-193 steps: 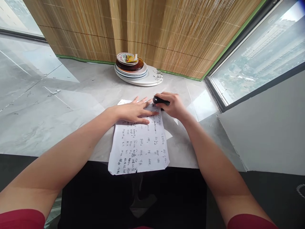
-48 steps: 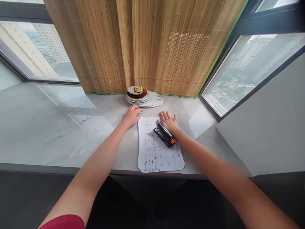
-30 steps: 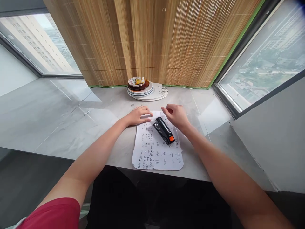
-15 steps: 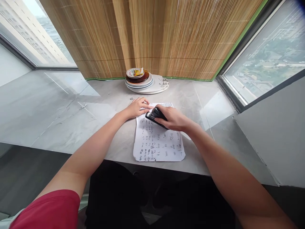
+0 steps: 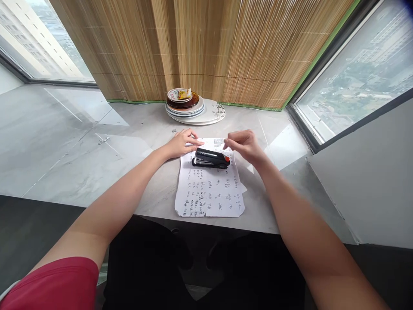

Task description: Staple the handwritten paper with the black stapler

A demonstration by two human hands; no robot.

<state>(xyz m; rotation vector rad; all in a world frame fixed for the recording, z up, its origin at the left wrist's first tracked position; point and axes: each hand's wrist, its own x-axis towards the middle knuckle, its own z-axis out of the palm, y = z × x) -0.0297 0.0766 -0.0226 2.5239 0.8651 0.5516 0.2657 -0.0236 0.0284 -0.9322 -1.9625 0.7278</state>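
Observation:
A sheet of paper (image 5: 222,202) with handwriting in several columns lies near the counter's front edge. Across its upper part rests a black stapler (image 5: 211,158) with an orange-red patch at its right end; no hand is on it. My left hand (image 5: 182,143) lies open at the paper's upper left, its fingers stretched over the edge. At the upper right corner is my right hand (image 5: 242,145), fingers curled and thumb close to the index finger. Whether the paper's corner is between those fingertips is hidden. Another sheet's white corner pokes out at the right side.
Behind the paper stands a stack of plates (image 5: 185,111), a yellow packet (image 5: 185,94) on top. A bamboo blind (image 5: 206,51) hangs behind them. Small scraps (image 5: 103,139) lie on the grey counter (image 5: 135,133) to the left. Windows flank both sides.
My right hand has let go of the stapler and moved up and right to the paper's upper corner. The stapler now lies level on the paper. My left hand stays at the upper left.

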